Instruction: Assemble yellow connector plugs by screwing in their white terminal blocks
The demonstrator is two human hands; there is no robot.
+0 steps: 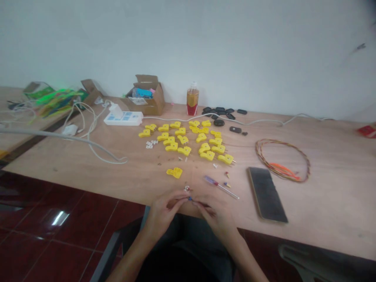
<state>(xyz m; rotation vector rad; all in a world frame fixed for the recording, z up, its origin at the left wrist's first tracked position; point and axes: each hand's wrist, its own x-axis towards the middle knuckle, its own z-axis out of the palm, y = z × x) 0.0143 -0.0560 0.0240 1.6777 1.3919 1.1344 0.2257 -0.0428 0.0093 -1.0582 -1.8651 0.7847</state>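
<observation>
My left hand and my right hand meet at the table's near edge. Both pinch a small part with a blue tip between their fingertips; I cannot make out what it is. Just beyond them lie a tiny white and red piece, a single yellow plastic connector and a small screwdriver with a purple and red handle. Farther back, several yellow connectors are spread over the wooden table.
A phone lies face up right of my hands, a coil of thin wire behind it. At the back stand a white power strip, an open cardboard box, a bottle and several black parts. White cables trail left.
</observation>
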